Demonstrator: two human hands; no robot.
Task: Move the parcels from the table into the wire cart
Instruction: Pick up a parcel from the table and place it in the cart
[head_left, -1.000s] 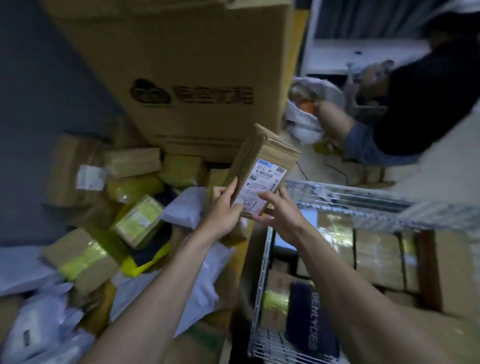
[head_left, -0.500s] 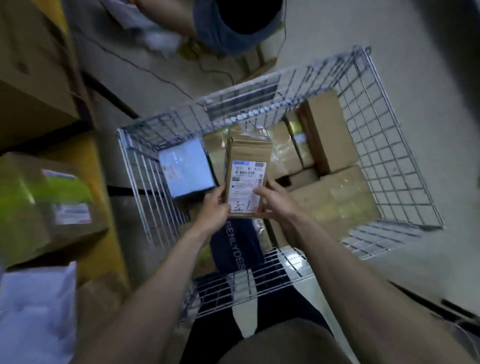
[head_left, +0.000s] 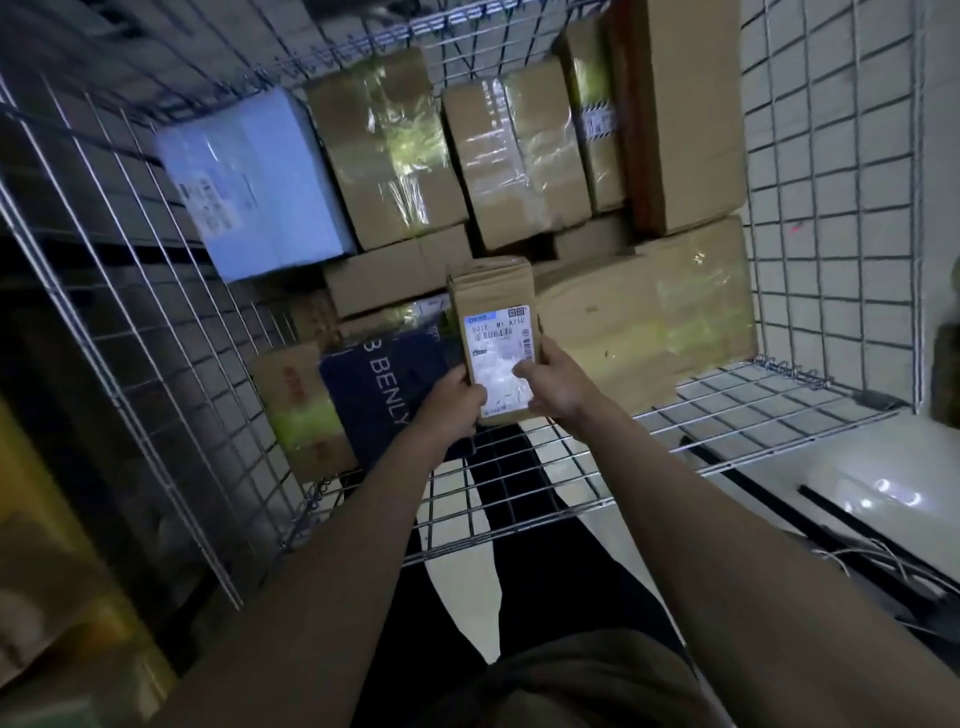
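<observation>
A small brown cardboard parcel (head_left: 493, 312) with a white shipping label on top is held low inside the wire cart (head_left: 831, 218). My left hand (head_left: 452, 402) grips its near left edge and my right hand (head_left: 558, 379) grips its near right edge, thumb on the label. The parcel hangs above a dark blue bag (head_left: 384, 395) printed "BENLY" and beside a wide flat box (head_left: 649, 312). Several taped brown boxes (head_left: 384, 150) and a white parcel (head_left: 254, 182) fill the cart's far half.
The cart's near wire wall (head_left: 519, 499) runs under my forearms, its left wall (head_left: 130, 312) slants along the left. Yellow and brown cartons (head_left: 47, 571) stand outside at the left. White floor with black strips (head_left: 857, 519) lies at the right.
I have carried the parcel from above the table pile, over the cart's rim, and down into the cart. Both hands stayed on it. The view now looks straight down into the cart.
</observation>
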